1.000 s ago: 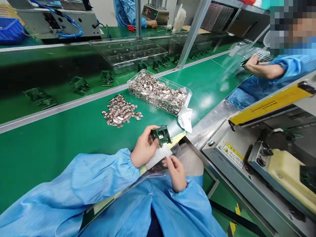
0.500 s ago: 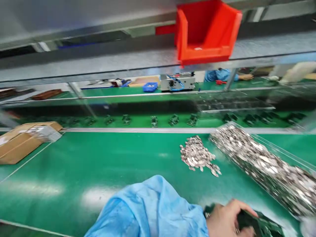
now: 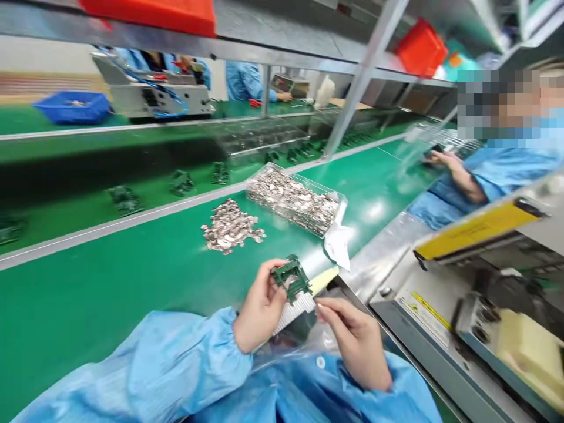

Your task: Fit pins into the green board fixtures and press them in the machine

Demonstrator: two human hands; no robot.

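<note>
Left hand (image 3: 261,306) clamping a green openwork frame (image 3: 303,286), right hand (image 3: 359,341) pinched beside a white ribbed strip (image 3: 291,315), I'm likely mid-fitting, needing precision.

A dark-green, openwork rectangular frame (image 3: 294,269) with a central opening and small projecting corners sits tilted in the left hand's grip (image 3: 259,308). A whitish-silver ribbed strip (image 3: 294,310) slants just beside its lower edge, partly hidden by that hand.
</note>
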